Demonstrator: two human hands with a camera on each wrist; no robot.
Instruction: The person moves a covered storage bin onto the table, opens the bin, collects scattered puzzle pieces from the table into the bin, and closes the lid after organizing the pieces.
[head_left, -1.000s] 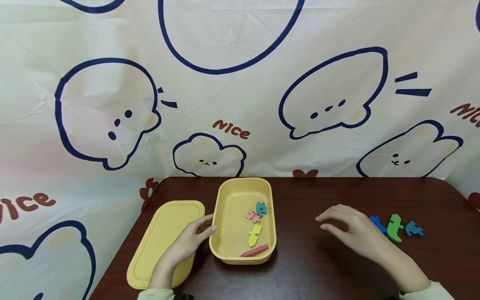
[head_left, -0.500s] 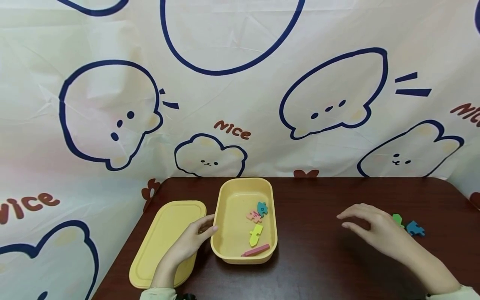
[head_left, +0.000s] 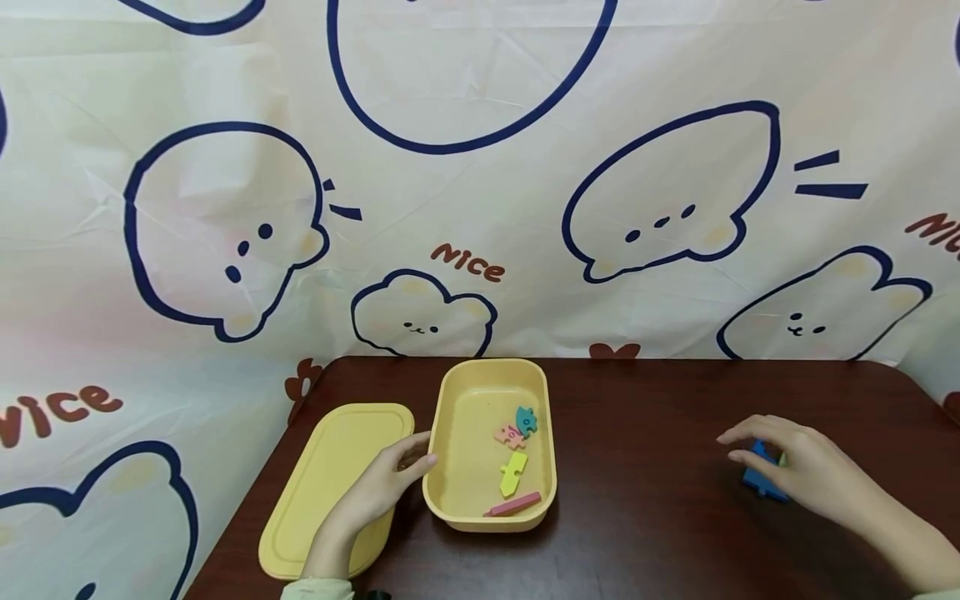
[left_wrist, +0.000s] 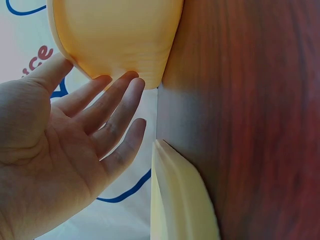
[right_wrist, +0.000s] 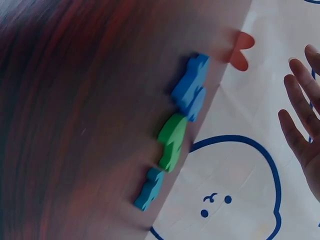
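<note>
My left hand (head_left: 382,479) rests its fingertips against the left side of a yellow plastic box (head_left: 465,433), with the thumb at the rim; the fingers are loosely extended. Inside the box lie a teal puzzle piece (head_left: 527,421), a pink puzzle piece (head_left: 511,437), a yellow puzzle piece (head_left: 513,473) and a dark pink stick-like piece (head_left: 514,505). Over on the right, my right hand (head_left: 806,467) hovers with relaxed fingers and holds nothing. Below it are blue puzzle pieces (right_wrist: 191,87), a green piece (right_wrist: 172,142) and a teal-blue piece (right_wrist: 149,190), partly hidden by the hand in the head view.
A yellow lid (head_left: 322,475) lies flat on the dark wooden table (head_left: 637,500), left of the box and partly under the left forearm. Behind the table's far edge hangs a white cloth (head_left: 525,208) with cartoon outlines.
My right hand has moved rightward over the loose puzzle pieces, covering the green and teal-blue ones and uncovering a blue one. My left hand has stayed at the box.
</note>
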